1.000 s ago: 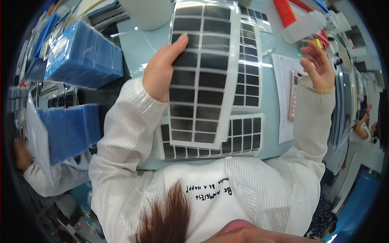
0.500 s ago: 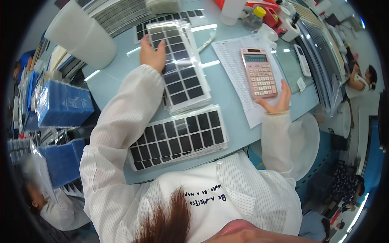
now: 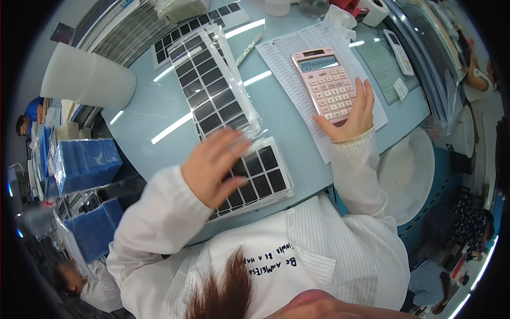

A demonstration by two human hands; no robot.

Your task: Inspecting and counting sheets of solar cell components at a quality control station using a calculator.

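My left hand (image 3: 215,165), slightly blurred, hovers with fingers apart over the near stack of white sheets with black rectangles (image 3: 268,178); whether it touches them I cannot tell. Just beyond lies a second stack of such sheets in clear plastic (image 3: 207,80), lying lengthwise away from me. To the right, a pink calculator (image 3: 332,90) with digits on its display rests on a printed list (image 3: 287,58). Around the calculator's lower right corner my right hand (image 3: 353,114) is spread, thumb by the bottom edge and fingers along the right side.
A white roll (image 3: 90,77) stands at the left of the glass-topped table. Farther back are another sheet with black rectangles (image 3: 234,16) and a white pen (image 3: 248,49). A white remote control (image 3: 398,52) lies at right. Blue wrapped blocks (image 3: 87,165) are stacked left.
My left hand has left the far plastic-covered stack and come nearer, over the near stack. My right hand has moved up against the calculator. The view has shifted slightly.
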